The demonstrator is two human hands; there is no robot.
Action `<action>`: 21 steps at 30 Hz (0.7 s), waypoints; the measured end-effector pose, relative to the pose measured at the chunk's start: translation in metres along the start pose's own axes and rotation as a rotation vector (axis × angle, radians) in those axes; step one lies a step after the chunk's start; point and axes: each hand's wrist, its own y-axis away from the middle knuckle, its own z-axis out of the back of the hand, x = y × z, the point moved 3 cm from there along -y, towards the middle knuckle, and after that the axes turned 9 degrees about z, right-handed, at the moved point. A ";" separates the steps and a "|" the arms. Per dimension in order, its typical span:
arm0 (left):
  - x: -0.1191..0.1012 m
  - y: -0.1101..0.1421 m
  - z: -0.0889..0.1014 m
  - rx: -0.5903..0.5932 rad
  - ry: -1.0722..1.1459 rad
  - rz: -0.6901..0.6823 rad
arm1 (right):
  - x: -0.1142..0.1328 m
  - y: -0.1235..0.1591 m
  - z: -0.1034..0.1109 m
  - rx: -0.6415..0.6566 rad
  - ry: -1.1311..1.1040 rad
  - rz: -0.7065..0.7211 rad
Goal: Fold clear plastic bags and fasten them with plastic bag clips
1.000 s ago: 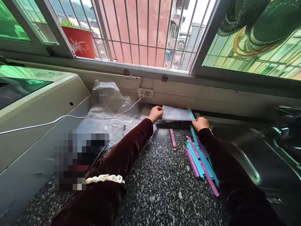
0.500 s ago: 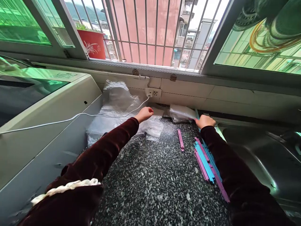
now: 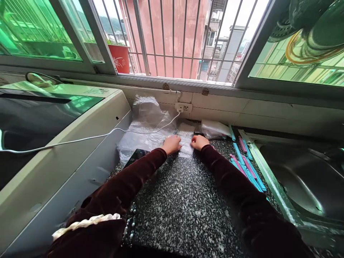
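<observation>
A small clear plastic bag [image 3: 186, 139] lies on the speckled dark countertop with both hands at it. At its left edge my left hand [image 3: 172, 144] is closed, the fingers curled on the film. On the opposite edge my right hand [image 3: 200, 142] pinches the bag between thumb and fingers. To the left spreads a heap of larger clear plastic bags [image 3: 145, 123]. Just right of the right hand, a folded clear bag [image 3: 215, 129] rests by the wall. Pink and blue plastic sealing clips [image 3: 247, 166] lie in a loose pile beyond my right forearm.
A phone [image 3: 135, 156] lies partly behind my left sleeve. A white cable [image 3: 113, 132] runs from the wall socket [image 3: 184, 107] across to the cream appliance [image 3: 88, 143] on the left. A metal sink [image 3: 295, 172] borders the counter on the right.
My right hand has left the clips and folded bag and moved left to the small bag. My left hand has come down onto the bag's left edge. The view has shifted slightly.
</observation>
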 end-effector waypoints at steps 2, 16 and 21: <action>-0.002 0.003 -0.002 -0.001 0.012 0.000 | 0.004 0.001 -0.004 -0.016 -0.003 0.007; -0.021 0.025 0.036 -0.170 0.301 -0.023 | 0.008 0.055 0.042 -0.449 -0.131 0.210; -0.030 0.057 0.055 -0.329 0.328 -0.173 | 0.016 0.083 0.049 -0.562 -0.317 0.258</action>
